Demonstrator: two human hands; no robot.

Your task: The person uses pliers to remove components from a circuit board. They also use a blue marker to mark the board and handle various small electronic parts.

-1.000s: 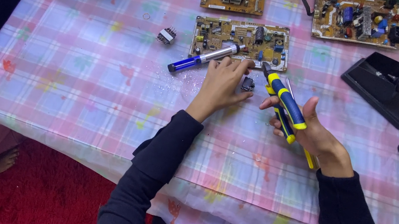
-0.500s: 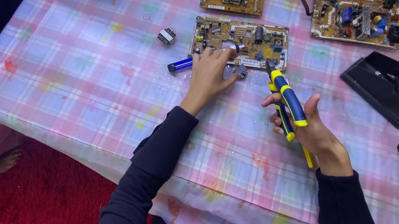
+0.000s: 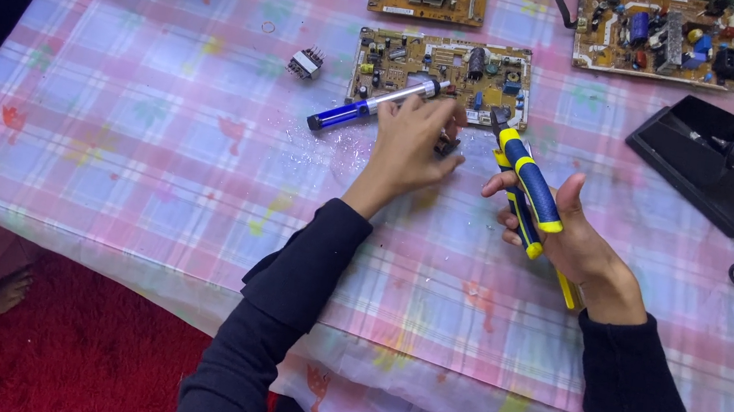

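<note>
Since half a second ago the left hand has drawn back slightly, uncovering the blue desoldering pump; its fingers pinch a small dark part below the circuit board. The right hand grips blue-and-yellow pliers above the plaid worktop.
</note>
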